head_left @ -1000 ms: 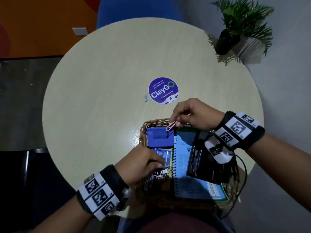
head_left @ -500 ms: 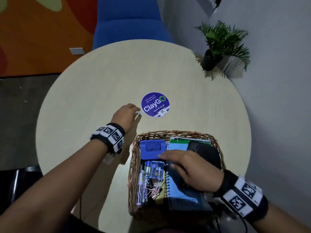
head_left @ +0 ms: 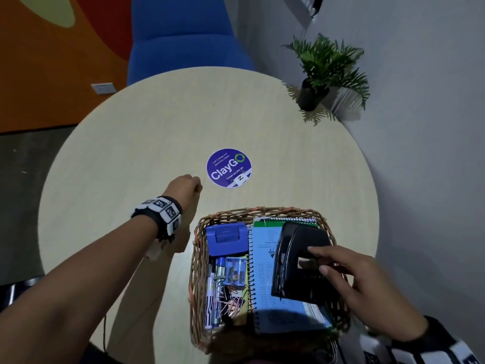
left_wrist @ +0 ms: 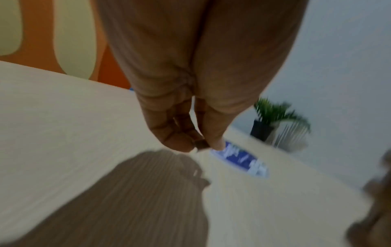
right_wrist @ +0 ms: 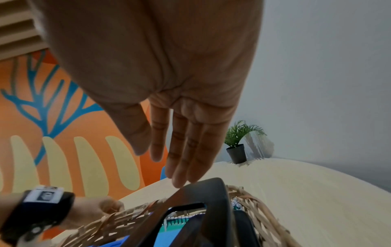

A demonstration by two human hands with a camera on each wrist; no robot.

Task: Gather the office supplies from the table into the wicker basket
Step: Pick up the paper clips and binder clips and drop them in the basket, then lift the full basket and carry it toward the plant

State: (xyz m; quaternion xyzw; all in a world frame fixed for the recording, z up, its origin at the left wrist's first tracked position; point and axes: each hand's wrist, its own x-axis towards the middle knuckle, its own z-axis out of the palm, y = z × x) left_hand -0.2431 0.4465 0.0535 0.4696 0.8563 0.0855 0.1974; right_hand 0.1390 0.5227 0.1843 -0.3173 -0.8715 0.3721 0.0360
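Observation:
The wicker basket point(head_left: 262, 210) stands at the table's near edge. It holds a blue stapler point(head_left: 227, 236), a spiral notebook point(head_left: 265, 271), a black hole punch point(head_left: 299, 261), a clear blue box point(head_left: 235, 270), markers and paper clips point(head_left: 231, 306). My left hand point(head_left: 198, 183) is on the table left of the round sticker, with its curled fingers pinching a small grey piece point(left_wrist: 201, 145), which the head view hides. My right hand point(head_left: 321, 261) lies over the hole punch point(right_wrist: 203, 192); its straight fingers point(right_wrist: 180, 175) touch the top.
A purple round sticker point(head_left: 228, 168) marks the middle of the pale round table point(head_left: 118, 153). A potted plant point(head_left: 312, 95) stands at the far right edge against the grey wall. A blue chair point(head_left: 183, 35) is behind the table.
My left hand left the basket, reached out beside the sticker and closed on the small grey piece. My right hand moved back from the basket's far rim onto the hole punch.

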